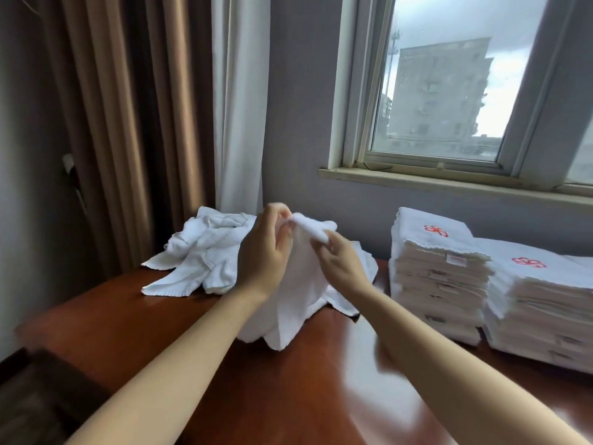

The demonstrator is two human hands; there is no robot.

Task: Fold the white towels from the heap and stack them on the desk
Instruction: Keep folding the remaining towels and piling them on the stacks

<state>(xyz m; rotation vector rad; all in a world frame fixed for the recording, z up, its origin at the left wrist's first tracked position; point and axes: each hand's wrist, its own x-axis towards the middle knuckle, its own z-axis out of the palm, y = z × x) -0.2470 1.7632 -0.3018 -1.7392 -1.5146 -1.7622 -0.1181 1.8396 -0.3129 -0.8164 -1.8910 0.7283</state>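
Both forearms reaching forward over the desk [134,319], left hand [264,252] and right hand [341,263] raised close together, fingers pinching the towel's [298,303] top edge — long axis vertical, hem brushing the desk — heap [208,248] far left, folded stacks [436,277] right.

Two bare forearms [179,364], bare left hand [263,252], bare right hand [343,266]

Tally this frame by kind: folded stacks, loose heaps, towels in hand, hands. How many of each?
Folded stacks with red emblems: 2
Loose heap: 1
Held towel: 1
Hands: 2, left hand, right hand
Total: 6
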